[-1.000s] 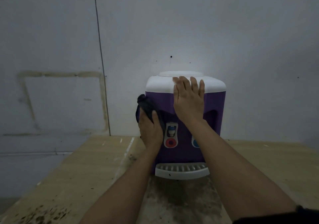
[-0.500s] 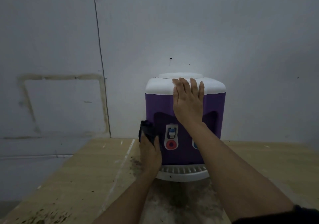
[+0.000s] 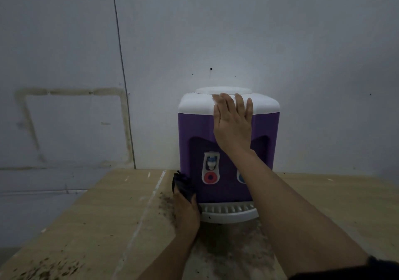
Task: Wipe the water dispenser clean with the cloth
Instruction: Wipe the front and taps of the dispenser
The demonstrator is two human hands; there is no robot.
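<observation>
Dispenser on the table, 2 hands on it.
Left hand presses a dark cloth low on its left side; right hand lies flat, fingers straight, against the white top.

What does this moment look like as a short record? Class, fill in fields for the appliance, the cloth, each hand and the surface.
appliance: purple water dispenser with white top, upright on the table
cloth: dark cloth, against the dispenser's lower left side
left hand: grips the cloth
right hand: flat on the dispenser's upper front, fingers straight
surface: wooden table, stained with dark specks
</observation>
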